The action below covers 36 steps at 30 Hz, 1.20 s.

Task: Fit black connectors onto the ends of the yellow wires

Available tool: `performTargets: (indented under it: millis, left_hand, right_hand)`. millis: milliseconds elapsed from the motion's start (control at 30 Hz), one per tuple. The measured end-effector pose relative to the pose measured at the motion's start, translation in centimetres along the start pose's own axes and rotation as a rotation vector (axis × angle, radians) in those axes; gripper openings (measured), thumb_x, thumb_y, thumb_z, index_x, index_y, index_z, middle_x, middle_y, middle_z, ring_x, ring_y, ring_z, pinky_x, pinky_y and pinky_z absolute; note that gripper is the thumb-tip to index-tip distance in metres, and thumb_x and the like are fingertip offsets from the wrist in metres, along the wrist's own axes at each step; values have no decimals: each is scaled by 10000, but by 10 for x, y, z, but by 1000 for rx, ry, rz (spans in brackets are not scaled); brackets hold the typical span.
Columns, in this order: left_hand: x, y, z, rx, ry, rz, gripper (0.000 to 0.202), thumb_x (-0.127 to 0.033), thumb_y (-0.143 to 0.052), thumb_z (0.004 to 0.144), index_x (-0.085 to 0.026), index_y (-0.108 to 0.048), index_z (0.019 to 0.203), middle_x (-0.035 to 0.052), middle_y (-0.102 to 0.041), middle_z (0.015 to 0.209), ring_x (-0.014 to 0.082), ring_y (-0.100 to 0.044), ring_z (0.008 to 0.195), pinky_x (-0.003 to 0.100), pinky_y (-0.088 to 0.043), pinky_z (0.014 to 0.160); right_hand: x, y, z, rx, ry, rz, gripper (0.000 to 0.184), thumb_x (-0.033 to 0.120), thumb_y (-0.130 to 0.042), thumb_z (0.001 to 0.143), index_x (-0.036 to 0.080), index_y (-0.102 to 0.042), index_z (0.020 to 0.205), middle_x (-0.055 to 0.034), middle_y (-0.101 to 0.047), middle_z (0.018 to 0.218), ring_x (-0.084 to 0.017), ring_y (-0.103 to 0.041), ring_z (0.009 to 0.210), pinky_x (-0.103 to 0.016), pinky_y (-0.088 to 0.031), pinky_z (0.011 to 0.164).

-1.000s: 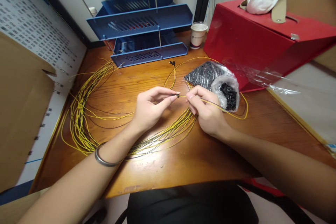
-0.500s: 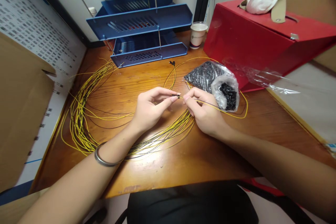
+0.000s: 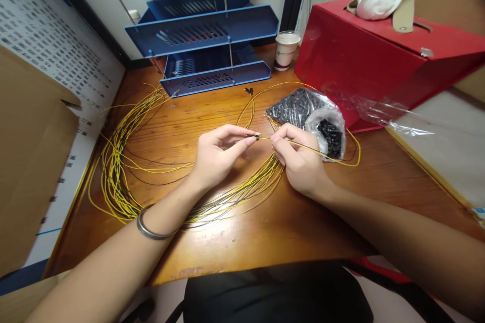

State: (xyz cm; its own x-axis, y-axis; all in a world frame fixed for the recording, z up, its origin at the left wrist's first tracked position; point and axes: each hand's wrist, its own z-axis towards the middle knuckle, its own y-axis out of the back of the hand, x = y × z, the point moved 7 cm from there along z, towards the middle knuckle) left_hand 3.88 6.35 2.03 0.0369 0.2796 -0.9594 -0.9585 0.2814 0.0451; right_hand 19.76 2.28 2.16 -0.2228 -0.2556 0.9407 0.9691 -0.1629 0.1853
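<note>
My left hand (image 3: 217, 154) pinches a small black connector (image 3: 255, 136) between thumb and forefinger above the wooden desk (image 3: 242, 232). My right hand (image 3: 299, 159) pinches a thin yellow wire (image 3: 322, 154) whose tip points at that connector, a short gap from my left fingertips. The wire runs off to the right past a clear plastic bag of black connectors (image 3: 308, 116). A large loop of yellow and black wires (image 3: 121, 166) lies on the desk under and to the left of both hands.
A blue stacked paper tray (image 3: 206, 35) stands at the back. A paper cup (image 3: 286, 50) sits beside a red box (image 3: 379, 60) with a white cloth on top. A cardboard panel (image 3: 30, 161) lies at the left, clear plastic film (image 3: 386, 113) at the right.
My right hand slid a little toward the connector, then drew back right by about the same amount. The left hand stayed still.
</note>
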Motion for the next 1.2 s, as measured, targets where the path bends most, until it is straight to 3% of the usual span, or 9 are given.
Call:
performTargets:
  millis: [367,533,833,1033,1200]
  left_hand:
    - [-1,-2,0,29,-12,-26,172,-272,-844,770,-139,-776,856,75,-813,858,155,-755,656,190,-583,538]
    - [0,-1,-1,13,3,21,227,-317,-844,776,-126,-775,878,91,-809,853,176,-768,691,191,-580,539]
    - [-2,-2,0,30,-19,-14,168,-260,-838,776,-129,-774,860,77,-812,846,155,-755,654,182,-570,523]
    - [0,-1,0,20,-8,7,164,-257,-834,776,-126,-777,856,81,-811,860,143,-740,642,191,-582,555]
    - [-1,1,1,-19,-14,10,159,-246,-834,778,-119,-777,855,76,-803,825,123,-721,609,174,-572,537]
  right_hand:
    - [-3,-7,-2,82,-32,-7,280,315,-547,938,215,-491,682,58,-417,565,-96,-368,502,-290,-263,503]
    - [-3,0,0,-3,11,46,277,273,-533,926,215,-469,662,54,-405,583,-94,-364,520,-290,-261,526]
    - [-2,-3,1,15,4,-2,277,261,-543,908,218,-450,651,47,-425,605,-95,-369,541,-282,-266,534]
    - [-4,-12,-1,119,-48,-11,286,334,-556,934,209,-502,682,56,-433,588,-91,-380,511,-285,-277,514]
    - [-4,-2,0,8,-12,97,276,285,-539,930,216,-472,671,65,-390,579,-86,-346,492,-293,-235,506]
